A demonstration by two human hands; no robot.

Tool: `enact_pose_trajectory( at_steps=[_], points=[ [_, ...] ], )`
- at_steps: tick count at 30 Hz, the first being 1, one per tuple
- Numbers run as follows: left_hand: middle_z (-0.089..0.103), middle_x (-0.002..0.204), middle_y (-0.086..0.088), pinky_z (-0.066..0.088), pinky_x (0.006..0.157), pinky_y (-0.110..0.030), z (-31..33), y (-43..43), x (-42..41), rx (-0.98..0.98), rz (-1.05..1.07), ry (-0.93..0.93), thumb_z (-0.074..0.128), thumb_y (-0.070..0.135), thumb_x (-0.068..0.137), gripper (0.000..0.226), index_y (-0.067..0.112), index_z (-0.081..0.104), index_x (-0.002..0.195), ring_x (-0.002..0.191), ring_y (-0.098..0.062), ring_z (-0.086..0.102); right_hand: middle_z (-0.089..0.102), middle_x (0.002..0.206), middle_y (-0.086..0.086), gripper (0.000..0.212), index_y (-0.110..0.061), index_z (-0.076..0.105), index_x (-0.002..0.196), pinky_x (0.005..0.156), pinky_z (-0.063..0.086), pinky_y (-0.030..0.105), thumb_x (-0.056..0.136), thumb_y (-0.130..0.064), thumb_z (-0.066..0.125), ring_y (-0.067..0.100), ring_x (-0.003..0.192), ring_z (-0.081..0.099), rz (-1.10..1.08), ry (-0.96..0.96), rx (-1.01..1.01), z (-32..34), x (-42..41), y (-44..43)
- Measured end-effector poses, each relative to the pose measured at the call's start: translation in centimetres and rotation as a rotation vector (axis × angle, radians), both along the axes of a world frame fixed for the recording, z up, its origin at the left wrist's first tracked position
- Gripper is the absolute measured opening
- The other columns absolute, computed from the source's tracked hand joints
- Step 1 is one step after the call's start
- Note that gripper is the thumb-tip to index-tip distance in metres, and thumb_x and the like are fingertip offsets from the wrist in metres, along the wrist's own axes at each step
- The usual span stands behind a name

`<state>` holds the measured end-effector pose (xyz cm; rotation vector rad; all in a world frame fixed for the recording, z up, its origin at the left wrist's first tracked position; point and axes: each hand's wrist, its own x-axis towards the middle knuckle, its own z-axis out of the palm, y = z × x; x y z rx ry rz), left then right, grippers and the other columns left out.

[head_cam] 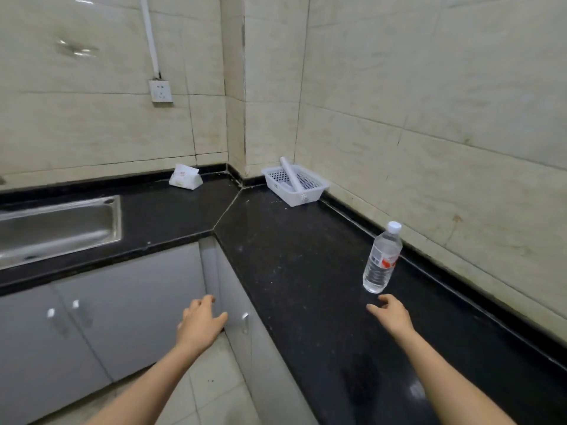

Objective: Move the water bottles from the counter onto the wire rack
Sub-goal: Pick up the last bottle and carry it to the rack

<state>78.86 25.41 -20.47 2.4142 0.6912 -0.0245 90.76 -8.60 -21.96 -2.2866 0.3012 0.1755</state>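
Water bottle point(382, 257) upright on black counter point(294, 265) — right hand point(392, 314) near it, empty.

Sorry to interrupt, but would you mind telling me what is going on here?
A person is reaching with the right hand toward a water bottle standing upright on the black counter; the fingers have not yet touched it. The left hand hovers open, holding nothing. No wire rack is in view.

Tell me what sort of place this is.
Most likely a plain kitchen: a steel sink is set into a black L-shaped counter, with grey cabinets below and tiled walls with a socket behind.
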Motion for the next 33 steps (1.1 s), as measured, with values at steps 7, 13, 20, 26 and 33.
enact_pose_trajectory(
  at_steps=[7, 13, 20, 26, 33],
  points=[
    [0.040, 0.139, -0.011, 0.036, 0.102, -0.038, -0.5, -5.8, 13.1, -0.011, -0.185, 0.026, 0.050, 0.033, 0.088, 0.050, 0.015, 0.037, 0.134, 0.127, -0.030, 0.038, 0.043, 0.140, 0.023, 0.081, -0.002, 0.028, 0.140, 0.102, 0.036, 0.040, 0.075, -0.021, 0.073, 0.036, 0.128, 0.043, -0.200, -0.002, 0.107, -0.4, 9.9, -3.5],
    [0.037, 0.141, -0.009, 0.034, 0.102, -0.040, -2.7, -8.8, 18.9, 0.026, -0.350, 0.120, 0.049, 0.035, 0.088, 0.051, 0.018, 0.036, 0.134, 0.128, -0.028, 0.035, 0.041, 0.141, 0.023, 0.091, -0.003, 0.024, 0.140, 0.102, 0.038, 0.042, 0.068, -0.013, 0.079, 0.034, 0.127, 0.043, -0.268, -0.011, 0.208, -1.5, 14.1, -3.5],
    [0.037, 0.141, -0.007, 0.033, 0.103, -0.040, -5.5, -10.3, 24.7, 0.089, -0.555, 0.151, 0.048, 0.036, 0.089, 0.051, 0.018, 0.034, 0.135, 0.129, -0.026, 0.035, 0.055, 0.123, 0.016, 0.071, -0.004, 0.040, 0.121, 0.095, 0.044, 0.041, 0.063, -0.006, 0.080, 0.032, 0.112, 0.055, -0.394, -0.115, 0.282, -3.0, 16.7, -1.9],
    [0.036, 0.140, -0.003, 0.034, 0.103, -0.038, -7.9, -10.9, 28.8, 0.229, -0.894, 0.113, 0.043, 0.038, 0.090, 0.050, 0.018, 0.033, 0.135, 0.128, -0.023, 0.034, 0.064, 0.112, 0.007, 0.055, -0.021, 0.046, 0.103, 0.077, 0.040, 0.030, 0.061, -0.022, 0.082, 0.029, 0.103, 0.060, -0.631, -0.169, 0.171, -3.5, 15.8, 0.0],
    [0.014, 0.154, -0.008, 0.023, 0.111, -0.042, -11.1, -10.1, 30.6, 0.476, -1.383, 0.019, 0.036, 0.046, 0.091, 0.061, 0.021, 0.018, 0.144, 0.140, -0.026, 0.016, 0.060, 0.095, -0.003, 0.053, -0.027, 0.043, 0.094, 0.072, 0.037, 0.027, 0.059, -0.023, 0.082, 0.017, 0.085, 0.054, -0.969, -0.199, 0.087, -2.6, 8.4, 2.9]
  ],
)
